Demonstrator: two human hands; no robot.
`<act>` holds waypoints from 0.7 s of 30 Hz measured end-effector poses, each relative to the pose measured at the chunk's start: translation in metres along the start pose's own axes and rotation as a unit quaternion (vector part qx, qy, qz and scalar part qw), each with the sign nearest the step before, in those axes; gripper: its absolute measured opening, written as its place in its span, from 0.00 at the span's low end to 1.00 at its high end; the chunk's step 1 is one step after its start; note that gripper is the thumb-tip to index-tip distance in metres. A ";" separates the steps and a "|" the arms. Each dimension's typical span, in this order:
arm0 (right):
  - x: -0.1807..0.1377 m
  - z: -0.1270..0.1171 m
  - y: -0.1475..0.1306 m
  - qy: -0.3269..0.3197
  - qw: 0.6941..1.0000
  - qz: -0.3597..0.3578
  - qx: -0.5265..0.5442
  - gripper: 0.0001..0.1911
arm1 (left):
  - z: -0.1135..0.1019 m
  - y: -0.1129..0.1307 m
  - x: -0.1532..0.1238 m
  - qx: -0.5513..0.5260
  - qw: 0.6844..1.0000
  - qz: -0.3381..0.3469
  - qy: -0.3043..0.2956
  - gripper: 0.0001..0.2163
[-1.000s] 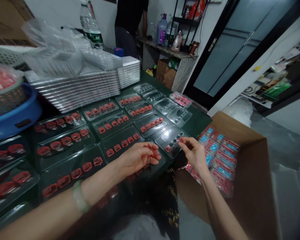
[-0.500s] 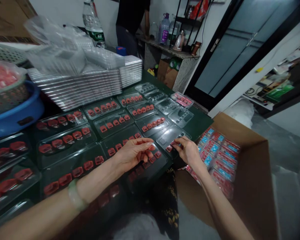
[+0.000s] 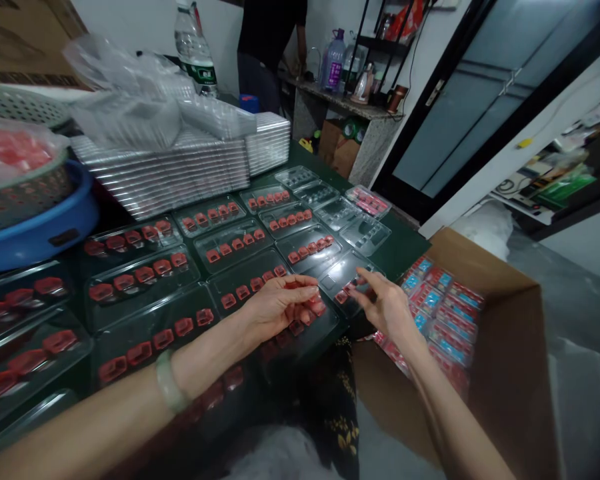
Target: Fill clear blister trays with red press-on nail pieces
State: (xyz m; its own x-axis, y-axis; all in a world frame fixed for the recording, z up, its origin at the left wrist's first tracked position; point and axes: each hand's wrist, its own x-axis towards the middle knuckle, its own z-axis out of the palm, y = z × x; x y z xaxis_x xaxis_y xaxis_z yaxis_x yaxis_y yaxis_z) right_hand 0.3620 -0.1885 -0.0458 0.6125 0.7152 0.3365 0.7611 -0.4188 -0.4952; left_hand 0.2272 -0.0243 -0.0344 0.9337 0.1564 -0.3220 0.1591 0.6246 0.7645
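Green table [image 3: 406, 251] bare near right corner | left hand [image 3: 287, 303] cups red pieces [image 3: 316, 305] | right hand [image 3: 387, 303] spread loosely over clear tray [image 3: 341, 271]

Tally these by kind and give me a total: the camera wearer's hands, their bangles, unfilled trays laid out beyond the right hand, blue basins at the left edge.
Hands: 2 (left hand, right hand)
Bangle: 1
Unfilled trays: 4
Blue basin: 1
Total: 8

Past the far edge of the counter [image 3: 405, 250]: white wall [image 3: 423, 67], black shelf [image 3: 384, 45], black-framed glass door [image 3: 460, 113]; grey floor [image 3: 580, 300] at right.
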 end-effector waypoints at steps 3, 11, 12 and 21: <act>-0.009 -0.002 -0.035 0.001 0.993 -0.021 0.119 0.15 | 0.007 -0.002 0.001 0.002 1.000 -0.012 0.006 0.08; -0.020 0.019 -0.060 -0.015 0.904 0.116 0.410 0.12 | 0.015 -0.008 0.001 0.057 0.997 0.036 0.044 0.11; -0.020 0.020 -0.057 -0.024 0.886 0.132 0.443 0.13 | 0.015 -0.009 0.001 0.076 0.995 0.046 0.050 0.11; -0.019 0.019 -0.054 0.014 0.815 0.188 0.549 0.12 | 0.017 -0.010 0.003 0.137 0.990 0.041 0.020 0.10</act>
State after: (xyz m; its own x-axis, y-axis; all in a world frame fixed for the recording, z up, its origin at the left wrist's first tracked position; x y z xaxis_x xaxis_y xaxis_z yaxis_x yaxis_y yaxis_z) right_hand 0.3050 -0.1690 -0.0413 0.7744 0.6327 0.0066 -0.1205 0.1577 -0.9801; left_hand 0.2335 -0.0430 -0.0341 0.9343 0.2317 -0.2708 0.1696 0.3791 0.9097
